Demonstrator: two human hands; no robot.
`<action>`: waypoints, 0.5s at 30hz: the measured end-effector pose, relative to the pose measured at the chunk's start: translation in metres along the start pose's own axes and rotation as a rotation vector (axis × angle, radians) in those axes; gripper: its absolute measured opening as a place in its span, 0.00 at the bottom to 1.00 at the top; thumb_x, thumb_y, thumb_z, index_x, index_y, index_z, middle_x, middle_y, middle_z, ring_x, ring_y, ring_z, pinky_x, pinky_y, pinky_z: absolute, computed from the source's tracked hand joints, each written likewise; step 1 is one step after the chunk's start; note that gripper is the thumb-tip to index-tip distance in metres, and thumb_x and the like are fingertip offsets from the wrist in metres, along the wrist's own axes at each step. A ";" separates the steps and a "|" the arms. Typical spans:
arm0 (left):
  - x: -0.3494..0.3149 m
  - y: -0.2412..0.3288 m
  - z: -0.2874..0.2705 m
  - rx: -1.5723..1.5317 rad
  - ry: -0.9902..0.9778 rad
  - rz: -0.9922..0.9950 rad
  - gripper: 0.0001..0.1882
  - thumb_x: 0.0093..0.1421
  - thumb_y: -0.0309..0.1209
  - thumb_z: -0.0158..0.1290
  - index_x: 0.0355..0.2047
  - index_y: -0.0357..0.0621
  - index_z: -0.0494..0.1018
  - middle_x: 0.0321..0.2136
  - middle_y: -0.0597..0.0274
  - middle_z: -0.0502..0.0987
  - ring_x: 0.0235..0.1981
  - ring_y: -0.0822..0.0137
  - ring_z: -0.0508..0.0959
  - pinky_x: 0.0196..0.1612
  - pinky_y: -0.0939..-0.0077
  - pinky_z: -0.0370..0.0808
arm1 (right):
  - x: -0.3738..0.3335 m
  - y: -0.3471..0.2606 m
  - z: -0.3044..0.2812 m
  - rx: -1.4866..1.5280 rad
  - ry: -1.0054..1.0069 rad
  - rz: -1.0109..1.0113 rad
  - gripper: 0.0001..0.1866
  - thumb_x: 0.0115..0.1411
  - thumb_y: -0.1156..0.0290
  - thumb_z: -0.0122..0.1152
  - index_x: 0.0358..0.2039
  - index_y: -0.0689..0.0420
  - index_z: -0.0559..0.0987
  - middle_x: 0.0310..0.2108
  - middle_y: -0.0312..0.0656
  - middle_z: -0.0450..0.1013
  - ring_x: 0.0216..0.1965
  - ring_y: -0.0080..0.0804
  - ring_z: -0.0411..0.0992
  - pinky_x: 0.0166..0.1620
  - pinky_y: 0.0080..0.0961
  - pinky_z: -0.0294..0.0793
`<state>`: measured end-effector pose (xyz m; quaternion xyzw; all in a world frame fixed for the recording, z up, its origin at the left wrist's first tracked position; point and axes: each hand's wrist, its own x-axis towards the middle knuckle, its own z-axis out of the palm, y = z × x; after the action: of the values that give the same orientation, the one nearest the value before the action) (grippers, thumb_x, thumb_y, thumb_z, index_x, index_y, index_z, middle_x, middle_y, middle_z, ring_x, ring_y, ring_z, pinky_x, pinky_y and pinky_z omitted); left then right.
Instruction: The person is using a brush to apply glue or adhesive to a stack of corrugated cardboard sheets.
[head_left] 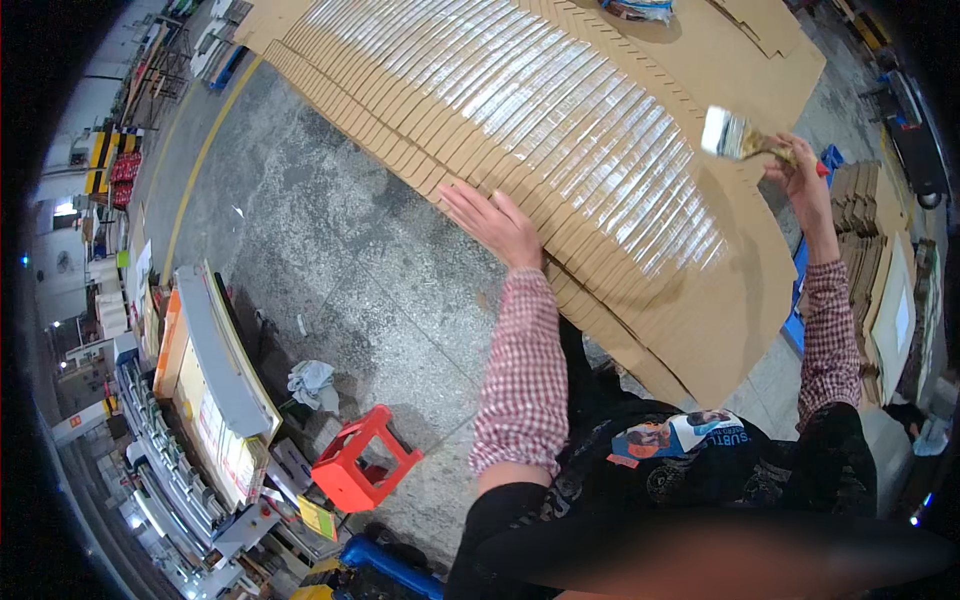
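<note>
Fingers (pixel 470 203) rest on layered cardboard (pixel 560 130), grey floor (pixel 330 230) beside

Tan cardboard (pixel 590 200), white-bristled brush (pixel 735 137), 2 red-and-white checked sleeves (pixel 520 370), red stool (pixel 343 484).

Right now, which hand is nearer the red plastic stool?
Left: the left hand touches brown cardboard, up and right of the stool; the right hand, holding a white-bristled brush, is farther right.

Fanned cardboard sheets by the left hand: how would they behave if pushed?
The fanned cardboard sheets would probably slide over one another, since they overlap like shingles. Each looks thin and broad, so a single sheet is likely light and may bend if lifted by one edge. The glossy streaks look wet, so that band could be slippery or tacky; I can't tell which.
</note>
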<state>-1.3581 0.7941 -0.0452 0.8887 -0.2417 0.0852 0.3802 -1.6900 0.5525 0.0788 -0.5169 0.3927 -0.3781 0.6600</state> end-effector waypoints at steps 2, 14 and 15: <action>-0.036 0.010 -0.003 -0.026 -0.054 -0.007 0.32 0.64 0.41 0.31 0.62 0.34 0.41 0.64 0.44 0.39 0.65 0.53 0.40 0.66 0.60 0.38 | 0.003 -0.010 0.004 0.029 -0.050 -0.007 0.16 0.63 0.62 0.48 0.43 0.62 0.73 0.43 0.45 0.72 0.36 0.27 0.73 0.41 0.21 0.74; -0.068 0.012 0.007 0.145 -0.153 0.001 0.31 0.64 0.42 0.30 0.62 0.33 0.42 0.64 0.45 0.41 0.65 0.54 0.42 0.65 0.62 0.39 | 0.069 0.058 0.085 -0.367 -0.152 -0.224 0.11 0.57 0.66 0.58 0.28 0.62 0.76 0.27 0.35 0.75 0.24 0.17 0.69 0.31 0.12 0.69; -0.068 0.012 0.007 0.140 -0.148 0.011 0.32 0.64 0.40 0.31 0.62 0.32 0.42 0.63 0.43 0.41 0.65 0.53 0.43 0.65 0.61 0.39 | 0.055 0.060 0.070 -0.434 -0.068 -0.164 0.11 0.57 0.66 0.57 0.27 0.61 0.76 0.25 0.35 0.75 0.22 0.17 0.69 0.28 0.12 0.69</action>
<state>-1.4237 0.8070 -0.0656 0.9155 -0.2676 0.0384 0.2979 -1.5988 0.5404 0.0244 -0.6893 0.3992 -0.3194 0.5133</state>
